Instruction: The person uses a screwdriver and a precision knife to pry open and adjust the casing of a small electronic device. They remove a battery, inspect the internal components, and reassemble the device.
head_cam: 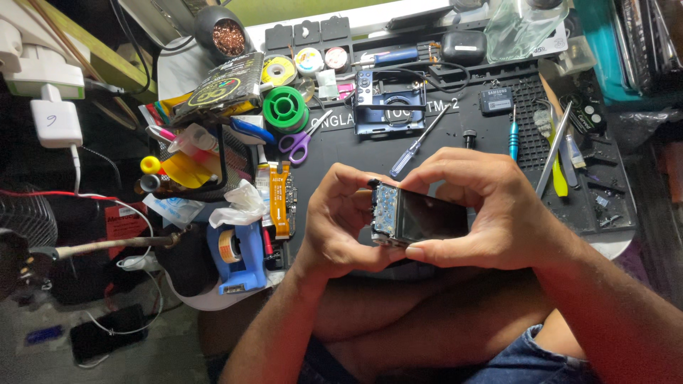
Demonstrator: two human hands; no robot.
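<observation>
A small camera body with its shell removed, dark screen facing up and a bare circuit edge along its left side, is held above the dark work mat, close to the person's lap, likely so the fine parts sit near the eyes. The left hand pinches its left edge, fingers curled in. The right hand cups the right side, thumb beneath and fingers pressed over the top. Behind lie the blue camera frame, a screwdriver and purple scissors, all well apart from the hands
</observation>
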